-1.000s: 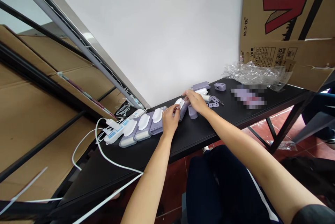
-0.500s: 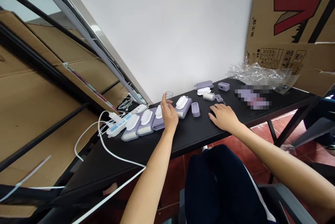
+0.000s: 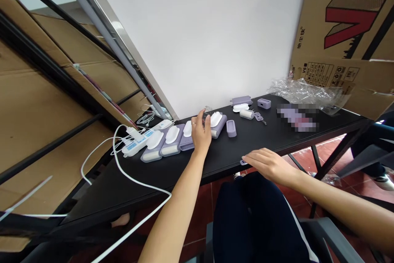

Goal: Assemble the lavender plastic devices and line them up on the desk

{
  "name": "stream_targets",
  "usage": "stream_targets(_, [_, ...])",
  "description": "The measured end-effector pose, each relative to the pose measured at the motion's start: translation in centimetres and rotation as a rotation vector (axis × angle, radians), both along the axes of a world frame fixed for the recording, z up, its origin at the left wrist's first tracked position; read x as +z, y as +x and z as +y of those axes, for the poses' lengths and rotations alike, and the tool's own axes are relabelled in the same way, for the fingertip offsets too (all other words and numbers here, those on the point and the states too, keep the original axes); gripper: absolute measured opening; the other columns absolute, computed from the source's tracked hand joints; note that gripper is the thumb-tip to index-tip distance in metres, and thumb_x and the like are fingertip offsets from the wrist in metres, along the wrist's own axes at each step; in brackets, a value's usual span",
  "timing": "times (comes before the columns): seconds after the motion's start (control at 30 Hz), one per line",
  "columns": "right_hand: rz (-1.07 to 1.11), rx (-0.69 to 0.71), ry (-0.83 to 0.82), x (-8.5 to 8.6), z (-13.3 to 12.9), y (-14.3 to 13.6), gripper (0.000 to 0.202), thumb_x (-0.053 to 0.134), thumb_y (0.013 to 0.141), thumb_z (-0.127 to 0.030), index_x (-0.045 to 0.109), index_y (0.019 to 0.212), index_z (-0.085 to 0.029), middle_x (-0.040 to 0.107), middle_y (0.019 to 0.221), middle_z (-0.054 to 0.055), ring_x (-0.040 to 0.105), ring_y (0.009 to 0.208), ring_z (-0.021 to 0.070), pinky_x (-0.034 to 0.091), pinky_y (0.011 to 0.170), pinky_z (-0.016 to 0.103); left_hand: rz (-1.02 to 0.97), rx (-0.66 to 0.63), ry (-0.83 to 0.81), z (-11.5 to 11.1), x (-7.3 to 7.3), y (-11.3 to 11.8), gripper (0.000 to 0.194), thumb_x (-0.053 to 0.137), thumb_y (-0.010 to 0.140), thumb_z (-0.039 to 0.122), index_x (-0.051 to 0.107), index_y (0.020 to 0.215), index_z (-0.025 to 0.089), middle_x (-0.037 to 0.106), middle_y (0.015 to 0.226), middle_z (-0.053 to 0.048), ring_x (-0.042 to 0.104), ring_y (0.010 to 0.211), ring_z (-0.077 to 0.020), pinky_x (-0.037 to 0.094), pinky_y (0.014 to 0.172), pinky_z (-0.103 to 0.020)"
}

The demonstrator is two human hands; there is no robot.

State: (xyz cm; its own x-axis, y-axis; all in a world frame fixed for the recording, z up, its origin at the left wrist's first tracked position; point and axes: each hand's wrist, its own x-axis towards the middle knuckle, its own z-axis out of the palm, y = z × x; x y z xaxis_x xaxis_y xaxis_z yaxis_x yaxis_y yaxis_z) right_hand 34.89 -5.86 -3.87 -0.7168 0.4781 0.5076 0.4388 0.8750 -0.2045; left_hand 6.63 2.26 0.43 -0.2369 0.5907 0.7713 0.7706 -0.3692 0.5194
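My left hand (image 3: 201,133) is raised over the row of purple cases, its fingers curved and apart around a thin wire whisk-like piece (image 3: 208,109). White oval pieces (image 3: 155,139) lie on the purple cases (image 3: 186,142). Near the table's front edge my right hand (image 3: 267,163) has its fingers pressed together over a small purple piece (image 3: 243,162), which sticks out at the fingertips. A purple rectangular ring (image 3: 231,128) lies between the hands. Farther back are a white roller (image 3: 246,114), a purple linked piece (image 3: 260,117) and another purple ring (image 3: 264,103).
A white power strip (image 3: 137,144) with cables lies at the left of the black table (image 3: 227,154). One white cable hangs over the front edge. Crumpled clear plastic (image 3: 304,90) and a large cardboard box (image 3: 341,25) are at the right. A blurred purple item (image 3: 297,118) lies nearby.
My right hand has moved from the middle of the table to its front edge, with a small purple piece now under its fingers. My left hand's fingers have curled slightly. The view has shifted a little.
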Motion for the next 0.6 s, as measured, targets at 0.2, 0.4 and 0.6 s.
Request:
stream_targets(0.2, [0.495, -0.235, -0.213, 7.1, 6.4, -5.5, 0.033, 0.048, 0.103, -0.037, 0.068, 0.127, -0.025, 0.078, 0.107, 0.009, 0.075, 0.097, 0.0236, 0.056, 0.089, 0.037, 0.070, -0.052, -0.010, 0.2, -0.4, 0.0, 0.042, 0.043, 0.105, 0.044, 0.058, 0.135, 0.019, 0.063, 0.112, -0.011, 0.063, 0.094, -0.0193, 0.050, 0.087, -0.033])
stream_targets(0.4, [1.007, -0.127, -0.692, 8.2, 15.4, -12.2, 0.022, 0.055, 0.098, -0.030, 0.062, 0.116, -0.019, 0.074, 0.090, 0.003, 0.064, 0.058, 0.0099, 0.046, 0.051, 0.019, 0.130, -0.038, -0.063, 0.0, -0.4, 0.0, 0.039, 0.049, 0.104, 0.040, 0.061, 0.136, 0.020, 0.063, 0.101, -0.007, 0.061, 0.084, -0.0171, 0.048, 0.077, -0.030])
stream_targets(0.6, [1.031, 0.049, -0.907, 5.9, 14.9, -13.1, 0.016, 0.065, 0.093, -0.030, 0.067, 0.104, -0.018, 0.074, 0.100, 0.004, 0.070, 0.074, 0.0103, 0.052, 0.057, 0.017, 0.198, -0.081, -0.106, 0.1, -0.6, 0.2, 0.041, 0.049, 0.104, 0.043, 0.062, 0.137, 0.022, 0.065, 0.100, -0.007, 0.064, 0.089, -0.0185, 0.048, 0.080, -0.030])
